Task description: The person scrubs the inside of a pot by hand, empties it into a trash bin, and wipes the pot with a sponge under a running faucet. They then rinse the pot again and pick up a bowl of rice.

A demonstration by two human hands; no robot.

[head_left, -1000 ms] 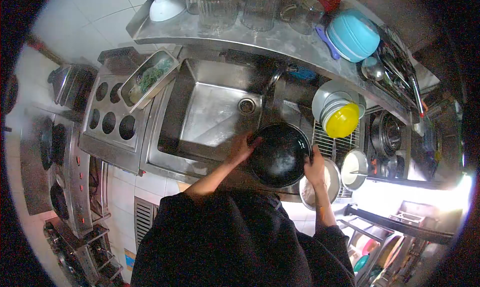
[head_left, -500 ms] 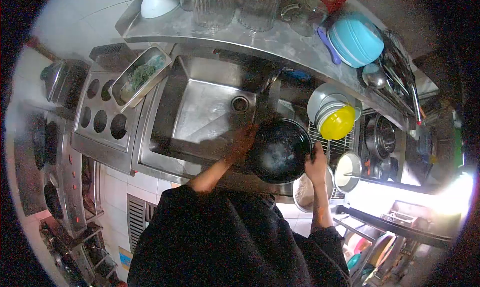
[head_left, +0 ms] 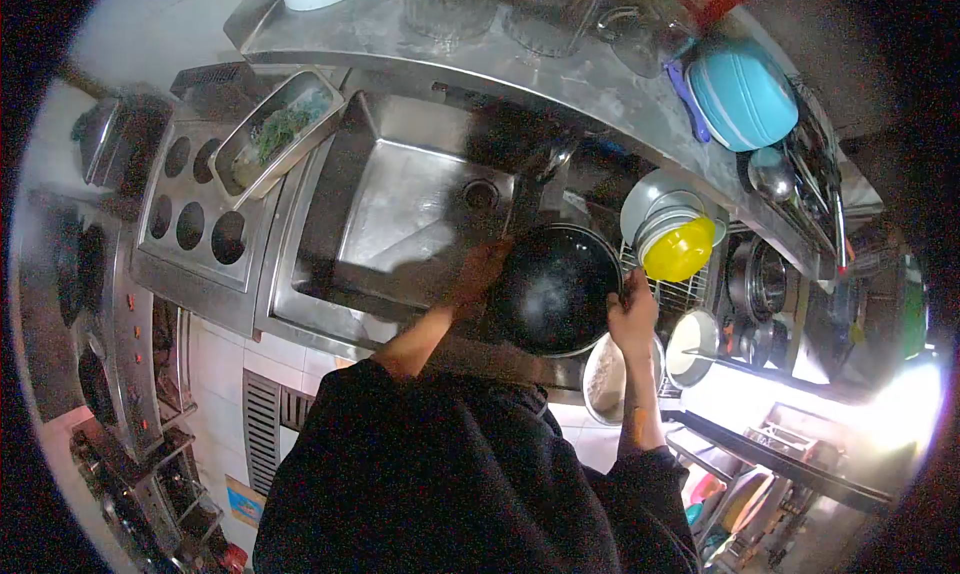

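A round black pan (head_left: 556, 292) with a thin pale rim is between my hands, at the right side of the steel sink (head_left: 400, 194). My right hand (head_left: 632, 314) grips the pan's right edge, thumb and fingers closed at the rim. On the opposite edge, my left hand (head_left: 484, 276) holds the pan from the left; deep shadow hides most of its fingers. A hazy pale patch of reflected light shows on the pan's dark surface.
Right of the pan, a yellow bowl (head_left: 680, 250) tops stacked bowls on a wire rack. White-filled containers (head_left: 692, 348) stand nearby. Blue bowls (head_left: 745, 96) and glass jugs (head_left: 450, 4) line the shelf above. A metal tray with greens (head_left: 284, 134) lies left of the sink.
The head view has shifted slightly, moving the shelf items toward the upper right. Both hands keep their hold on the pan, which stays almost in place beside the sink.
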